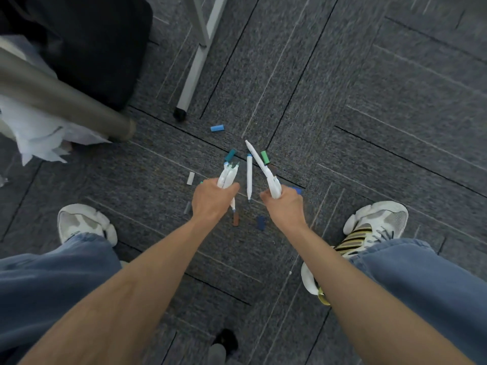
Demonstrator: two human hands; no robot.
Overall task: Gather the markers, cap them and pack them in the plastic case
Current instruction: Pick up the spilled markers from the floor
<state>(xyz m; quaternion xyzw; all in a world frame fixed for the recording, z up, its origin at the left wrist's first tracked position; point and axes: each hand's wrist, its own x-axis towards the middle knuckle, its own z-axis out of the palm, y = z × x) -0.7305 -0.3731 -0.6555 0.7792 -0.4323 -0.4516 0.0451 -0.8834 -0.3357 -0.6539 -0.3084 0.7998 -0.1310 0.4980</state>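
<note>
Far to the left of the loose white marker [249, 177] that lies on the grey carpet [369, 101], a white shoe [84, 222] stands flat. Nearer that marker, a pale grey cap [190, 178] lies just left of the left hand [210, 200]. The fingers of this hand are curled round a bundle of white markers [228, 176] that fans away from the person. A teal cap [230, 154] lies just beyond the bundle's ends, a light blue cap [217, 128] lies farther out, and a brown cap [236, 219] lies on the near side of the hand.

The loose marker lies between the two hands, touching neither. Just right of its far end lies a green cap [265, 157], and near its close end is a dark blue cap [261, 223]. Right of the marker, the right hand [283, 204] grips a few white markers [272, 184], one of them reaching well past the others. Farther right stands the other shoe [376, 219].
</note>
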